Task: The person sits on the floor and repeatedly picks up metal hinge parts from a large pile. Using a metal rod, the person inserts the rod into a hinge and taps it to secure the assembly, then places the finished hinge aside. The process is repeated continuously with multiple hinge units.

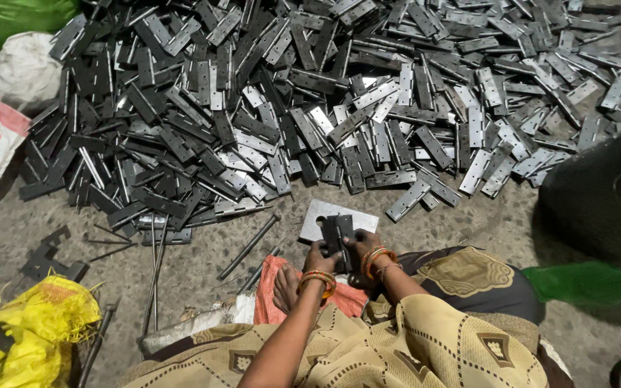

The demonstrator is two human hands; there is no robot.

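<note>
Step in hand: both hands are on one dark grey steel hinge (338,233), held upright over a pale flat metal plate (339,219) lying on the floor; by the look of it, the two leaves are being fitted together.
Left hand (320,256): fingers curled shut round the hinge's left edge, orange bangles at the wrist.
Right hand (363,248): fingers closed on the right edge, thumb on top.
Next move calls for: my read is keeping the knuckles lined up and the piece square against the plate.
Close by: long thin steel rods (247,247) lie on the concrete floor (468,223) just left of the hands, and a bare foot (287,286) rests on an orange cloth.
Beyond: a huge heap of loose grey metal hinges (310,100) spreads across the floor ahead.
In the way: nothing blocks the hands, though the heap's near edge sits close to the plate.
Edges: yellow woven sack (26,330) at lower left.
</note>
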